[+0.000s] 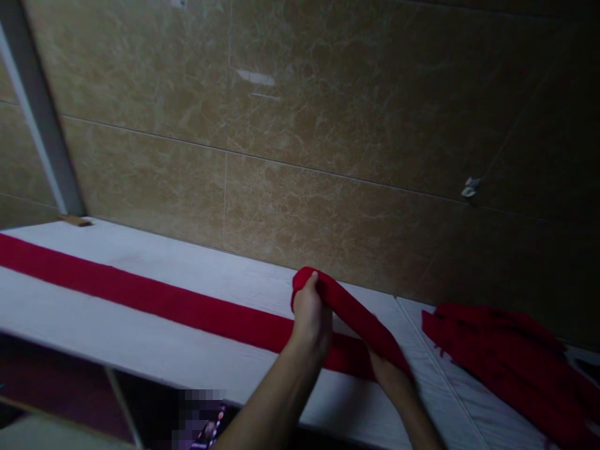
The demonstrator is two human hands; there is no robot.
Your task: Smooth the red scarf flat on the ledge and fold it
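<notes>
A long red cloth strip (154,295) lies flat along the white tabletop, running from the left edge of the view towards my hands. Another length of red cloth is raised in a band between my hands above the flat part. My left hand (315,315) is closed on the folded left end of this band, thumb on top. At the band's right end, my right hand (390,377) is partly beneath the cloth, and its fingers are hidden. A rumpled heap of red cloth (510,362) with loose threads at its edge lies to the right.
A tan tiled floor (281,144) stretches beyond the table (225,278). A grey post (42,106) stands at the left, near a small brown piece (75,220) at the table edge. White scrap (470,187) lies on the floor. A lit screen (210,431) shows below.
</notes>
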